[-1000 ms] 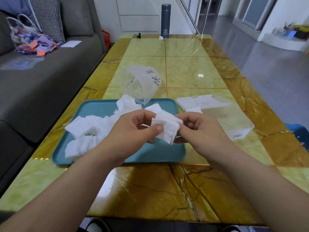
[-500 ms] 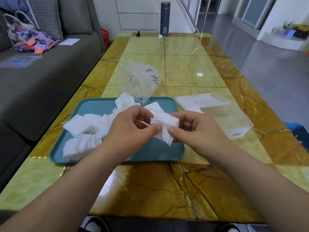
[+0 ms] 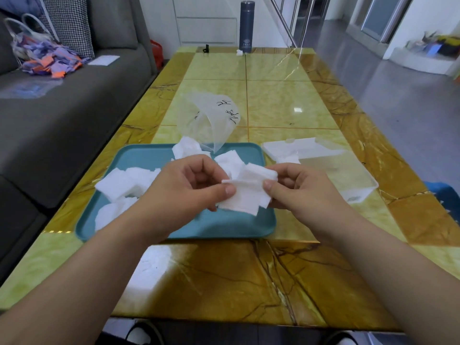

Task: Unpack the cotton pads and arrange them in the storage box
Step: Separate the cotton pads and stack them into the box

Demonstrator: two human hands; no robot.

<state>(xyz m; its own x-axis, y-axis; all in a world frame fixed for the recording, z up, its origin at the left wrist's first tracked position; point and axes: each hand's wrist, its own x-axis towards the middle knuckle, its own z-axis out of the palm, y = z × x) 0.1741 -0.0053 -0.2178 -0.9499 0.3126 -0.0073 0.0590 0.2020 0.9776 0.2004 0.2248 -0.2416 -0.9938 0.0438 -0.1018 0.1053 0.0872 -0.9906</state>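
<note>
setting: domestic living room. indicators: a grey upholstered sofa [image 3: 62,115] runs along the left edge of the low table [image 3: 273,100] and carries a houndstooth cushion [image 3: 67,26] and a clear bag [image 3: 42,56] of purple and orange items. the table top is glossy, in yellow and brown marble pattern. an insulated flask [image 3: 247,23] stands upright at the far edge. behind it are white drawer fronts [image 3: 206,21] and a metal stair handrail [image 3: 286,23]. polished grey floor [image 3: 398,100] extends to the right.
</note>
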